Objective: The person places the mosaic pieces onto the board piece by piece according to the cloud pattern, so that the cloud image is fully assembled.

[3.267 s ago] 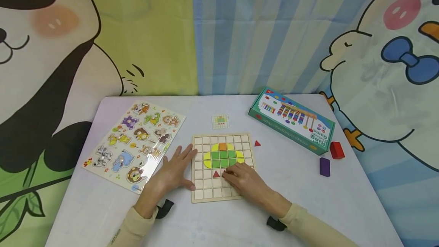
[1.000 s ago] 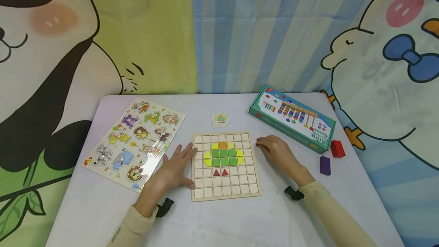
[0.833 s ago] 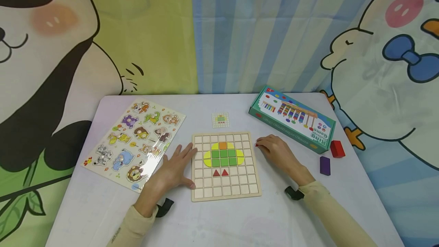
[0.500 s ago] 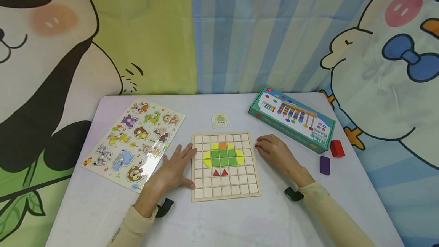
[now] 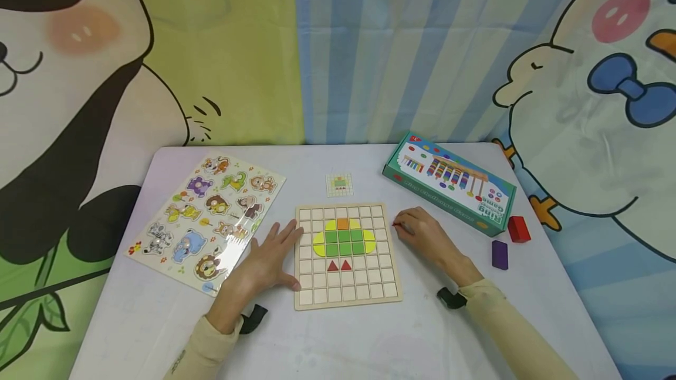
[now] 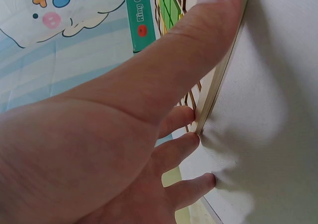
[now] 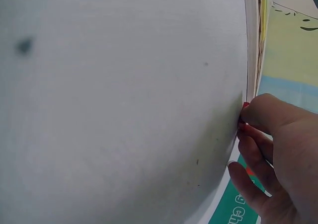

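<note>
Fingertips (image 5: 397, 225) of the right hand (image 5: 425, 233) pinch a small red piece (image 5: 394, 224) on the table, just right of the wooden grid board (image 5: 388, 286). Only a tiny bit of red shows past the curled fingers, so its shape is hard to tell. In the right wrist view the same red speck (image 7: 245, 105) peeks out at the fingertips, close to the board's edge.

The left hand (image 5: 269, 260) lies flat with its fingers spread apart. The thumb and the first finger touch the left side of the board, and the other fingers rest on the table. In the left wrist view the thumb (image 6: 198, 30) lies along the board's rim.

On the board sit green, yellow and orange tiles (image 5: 344, 239), and two red triangles (image 5: 340, 265) just below them. The squares around them are bare.

Left of the board lies an animal puzzle sheet (image 5: 208, 219), with a strip of bare table between. Behind the board is a little pattern card (image 5: 340, 185); its picture is too small to read. Right of the board and further back sits a green game box (image 5: 451, 183). Beside the box lie a red block (image 5: 519, 229) and a purple block (image 5: 499, 254), well apart from the right hand.

The table (image 5: 343, 345) is pale. Cartoon curtains (image 5: 369, 46) hang behind it.
</note>
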`<action>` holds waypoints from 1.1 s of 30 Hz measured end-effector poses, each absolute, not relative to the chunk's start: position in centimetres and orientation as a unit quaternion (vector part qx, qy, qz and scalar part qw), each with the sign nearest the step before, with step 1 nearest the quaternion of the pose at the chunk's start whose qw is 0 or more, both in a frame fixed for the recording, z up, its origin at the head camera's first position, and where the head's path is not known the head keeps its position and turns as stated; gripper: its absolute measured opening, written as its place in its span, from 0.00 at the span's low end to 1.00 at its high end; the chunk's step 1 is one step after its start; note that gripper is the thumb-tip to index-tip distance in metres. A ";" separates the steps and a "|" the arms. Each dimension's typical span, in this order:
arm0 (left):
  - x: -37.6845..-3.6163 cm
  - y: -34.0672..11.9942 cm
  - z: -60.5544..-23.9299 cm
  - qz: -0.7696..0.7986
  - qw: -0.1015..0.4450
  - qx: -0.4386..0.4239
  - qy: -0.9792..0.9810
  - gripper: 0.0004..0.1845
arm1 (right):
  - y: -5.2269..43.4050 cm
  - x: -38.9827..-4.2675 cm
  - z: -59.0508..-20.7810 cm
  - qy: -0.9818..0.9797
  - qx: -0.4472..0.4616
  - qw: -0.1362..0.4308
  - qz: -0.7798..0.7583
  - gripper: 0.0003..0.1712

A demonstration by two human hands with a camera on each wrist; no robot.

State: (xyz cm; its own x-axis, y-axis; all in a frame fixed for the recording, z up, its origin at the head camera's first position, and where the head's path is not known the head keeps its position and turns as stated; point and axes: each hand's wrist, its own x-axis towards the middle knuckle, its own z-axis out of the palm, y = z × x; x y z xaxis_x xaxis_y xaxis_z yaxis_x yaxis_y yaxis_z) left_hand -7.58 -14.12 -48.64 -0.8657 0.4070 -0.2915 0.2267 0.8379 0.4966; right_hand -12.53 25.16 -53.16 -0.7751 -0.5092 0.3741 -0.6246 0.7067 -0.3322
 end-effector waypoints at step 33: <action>-7.6 -14.3 -48.4 0.227 0.200 0.169 0.938 0.65 | 17.7 -5.9 -52.8 -0.857 0.447 0.129 0.222 0.13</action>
State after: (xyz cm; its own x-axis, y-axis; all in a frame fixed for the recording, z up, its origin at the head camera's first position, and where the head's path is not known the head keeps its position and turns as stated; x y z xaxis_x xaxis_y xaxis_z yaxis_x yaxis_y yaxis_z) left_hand -7.63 -14.28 -48.42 -0.8633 0.4075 -0.2977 0.2264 0.8399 0.4933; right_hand -5.93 17.65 -52.83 -0.5676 -0.7087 0.4190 -0.8230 0.5027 -0.2646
